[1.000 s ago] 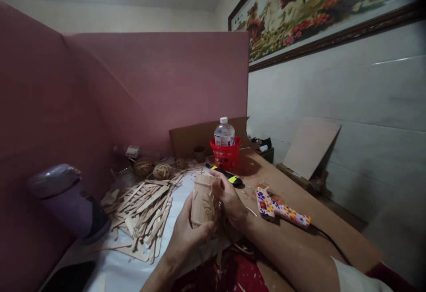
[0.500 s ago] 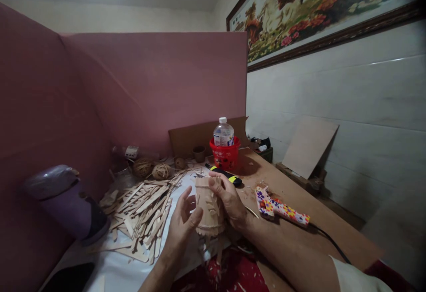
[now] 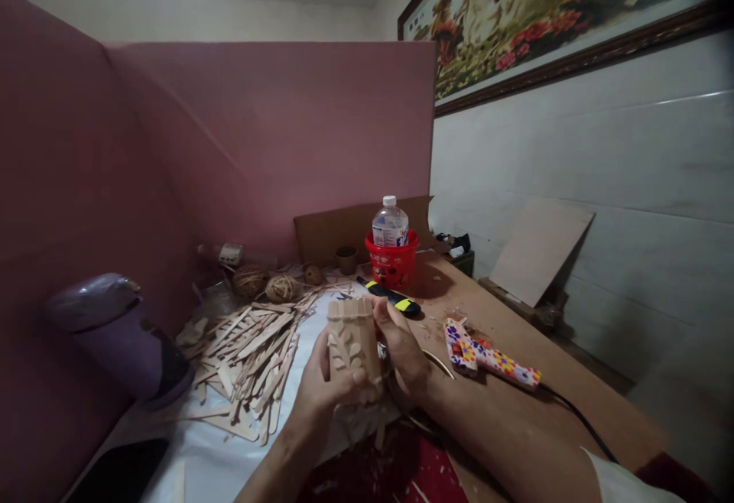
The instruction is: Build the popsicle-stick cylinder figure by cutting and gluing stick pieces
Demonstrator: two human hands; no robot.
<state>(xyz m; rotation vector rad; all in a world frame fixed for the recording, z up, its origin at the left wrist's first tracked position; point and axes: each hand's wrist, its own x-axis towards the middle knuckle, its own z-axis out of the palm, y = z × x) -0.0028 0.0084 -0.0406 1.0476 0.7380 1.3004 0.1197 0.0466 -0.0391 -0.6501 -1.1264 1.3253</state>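
- Nearest, a dark phone (image 3: 118, 472) lies at the near left corner of the worktop (image 3: 516, 358), on a white sheet.
- The left hand (image 3: 326, 388) wraps round the lower part of a small stick-built holder (image 3: 351, 342), held upright just above the worktop in front of the person; its grip is closed on it.
- The right hand (image 3: 401, 346) clasps the holder's right side, fingers curled against the slats, so its grip is also on it.
- The holder looks light, stiff and rather fragile: thin glued sticks with small leaf pieces stuck on the front. It is best held by the side walls and base, not by the decoration.
- Left of it lies a loose heap of craft sticks (image 3: 252, 350); right of it, a flowered glue gun (image 3: 487, 358) with its cable.
- Farther off are a yellow-black cutter (image 3: 395, 300), two twine balls (image 3: 264, 285) and a red bucket (image 3: 393, 262) holding a water bottle (image 3: 390, 222).
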